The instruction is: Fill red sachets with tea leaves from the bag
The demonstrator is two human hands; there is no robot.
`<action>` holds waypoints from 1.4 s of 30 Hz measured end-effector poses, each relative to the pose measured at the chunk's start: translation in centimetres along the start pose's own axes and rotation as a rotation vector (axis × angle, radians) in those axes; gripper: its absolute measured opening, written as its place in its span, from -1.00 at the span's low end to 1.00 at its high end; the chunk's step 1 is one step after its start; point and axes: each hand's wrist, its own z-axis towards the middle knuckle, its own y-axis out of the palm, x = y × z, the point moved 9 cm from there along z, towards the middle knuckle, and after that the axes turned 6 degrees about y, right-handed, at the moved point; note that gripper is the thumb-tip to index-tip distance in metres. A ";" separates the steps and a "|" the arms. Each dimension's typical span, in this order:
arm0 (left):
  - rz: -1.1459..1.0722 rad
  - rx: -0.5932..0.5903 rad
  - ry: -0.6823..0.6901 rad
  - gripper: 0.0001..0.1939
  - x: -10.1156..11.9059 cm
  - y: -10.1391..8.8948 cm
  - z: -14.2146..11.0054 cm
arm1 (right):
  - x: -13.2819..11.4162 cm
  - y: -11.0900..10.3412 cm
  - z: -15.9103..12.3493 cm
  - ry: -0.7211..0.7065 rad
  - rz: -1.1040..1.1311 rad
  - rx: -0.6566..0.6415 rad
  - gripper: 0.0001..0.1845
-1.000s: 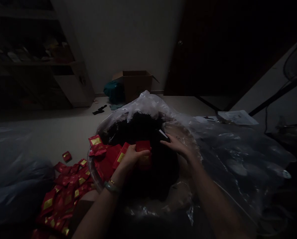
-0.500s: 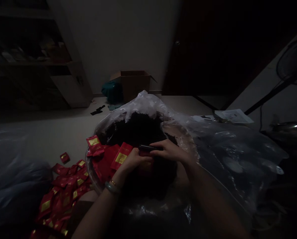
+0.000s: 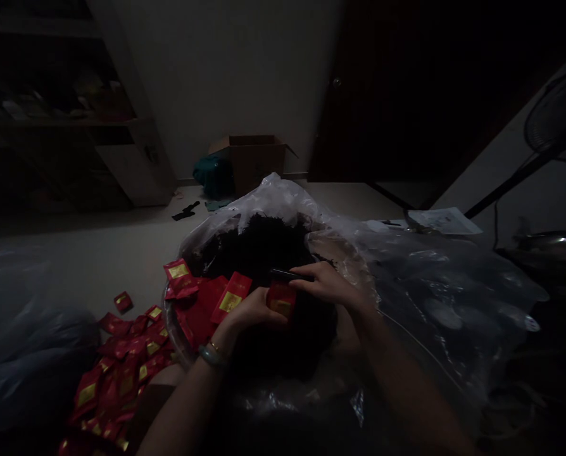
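Note:
My left hand (image 3: 254, 308) is closed around a small red packet (image 3: 282, 297) with a gold label. In my right hand (image 3: 328, 284) I grip a slim dark stick-shaped tool (image 3: 283, 275); it lies level, just above the packet's top edge. Whether it touches the packet is too dark to tell. Both hands are over a heap of dark, tea-like leaves (image 3: 264, 244) in a clear plastic bag (image 3: 283, 193). Several red packets (image 3: 230, 296) rest on the left part of the heap, beside my left hand.
More red packets (image 3: 121, 370) are piled on the floor at lower left. Clear plastic sheeting (image 3: 435, 278) spreads out at right. Beyond the bag stand an open cardboard box (image 3: 259, 158) and a teal bag (image 3: 214, 174). Shelves are at left, and a fan (image 3: 556, 117) is at right.
My right hand has shifted a little to the right with the tool. More of the red packet's front shows now, as my left fingers have moved lower on it.

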 end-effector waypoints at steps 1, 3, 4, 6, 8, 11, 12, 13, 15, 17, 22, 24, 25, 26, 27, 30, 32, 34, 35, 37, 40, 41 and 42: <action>-0.013 0.008 0.009 -0.54 0.2 0.0 0.0 | -0.1 -0.1 0.0 0.005 0.000 0.006 -0.66; -0.053 0.069 0.056 -0.53 0.7 -0.3 -0.1 | -0.5 -0.1 -0.1 -0.001 0.003 0.010 -0.67; -0.069 0.117 0.085 -0.53 1.0 -0.5 -0.1 | -0.8 -0.1 -0.2 -0.007 0.005 0.013 -0.68; -0.073 0.206 0.114 -0.54 1.3 -1.0 -0.1 | -1.2 0.0 -0.3 -0.012 0.004 0.020 -0.68; -0.053 0.254 0.070 -0.58 1.1 -1.3 -0.2 | -1.3 -0.2 -0.4 -0.004 -0.006 0.023 -0.63; -0.032 0.284 0.008 -0.63 0.8 -1.5 -0.5 | -1.3 -0.6 -0.6 0.002 -0.030 -0.003 -0.51; -0.027 0.288 0.016 -0.64 0.9 -1.6 -0.6 | -1.2 -0.7 -0.7 0.002 -0.044 -0.016 -0.48; -0.024 0.288 0.034 -0.63 1.2 -1.6 -0.7 | -1.2 -0.7 -0.7 0.003 -0.057 -0.030 -0.47; -0.015 0.283 0.069 -0.62 1.6 -1.6 -0.7 | -1.1 -0.6 -0.7 -0.002 -0.066 -0.051 -0.48; 0.005 0.266 0.070 -0.63 1.6 -1.4 -0.6 | -1.2 -0.4 -0.7 -0.013 -0.047 -0.044 -0.53; 0.030 0.264 0.073 -0.66 1.2 -1.4 -0.1 | -1.7 0.0 -0.4 -0.066 -0.038 0.020 -0.72; 0.020 0.265 0.081 -0.67 1.2 -1.4 0.0 | -1.6 0.1 -0.3 -0.074 -0.041 0.026 -0.71; 0.016 0.264 0.083 -0.67 1.2 -1.4 0.0 | -1.6 0.1 -0.3 -0.072 -0.043 0.029 -0.68; 0.015 0.265 0.085 -0.67 1.1 -1.5 0.0 | -1.5 0.0 -0.3 -0.070 -0.046 0.032 -0.65; 0.016 0.267 0.085 -0.67 1.1 -1.5 0.0 | -1.4 0.0 -0.3 -0.069 -0.052 0.032 -0.64; 0.031 0.275 0.085 -0.65 1.1 -1.6 -0.1 | -1.5 0.0 -0.3 -0.069 -0.071 0.025 -0.68; 0.037 0.277 0.086 -0.64 1.1 -1.7 -0.1 | -1.6 -0.1 -0.4 -0.064 -0.077 0.024 -0.69; 0.037 0.279 0.087 -0.64 1.2 -1.6 -0.2 | -1.7 -0.3 -0.5 -0.053 -0.085 0.023 -0.66; 0.035 0.281 0.087 -0.64 1.3 -1.6 -0.3 | -1.6 -0.3 -0.5 -0.047 -0.089 0.020 -0.65; 0.033 0.281 0.082 -0.64 1.4 -1.6 -0.4 | -1.5 -0.4 -0.5 -0.035 -0.092 0.021 -0.66; 0.021 0.282 0.068 -0.64 1.6 -1.5 -0.6 | -1.3 -0.5 -0.5 -0.036 -0.075 0.034 -0.67; 0.016 0.285 0.063 -0.64 1.6 -1.5 -0.6 | -1.3 -0.5 -0.4 -0.043 -0.071 0.033 -0.67; 0.013 0.286 0.059 -0.63 1.6 -1.5 -0.6 | -1.3 -0.4 -0.4 -0.051 -0.071 0.029 -0.67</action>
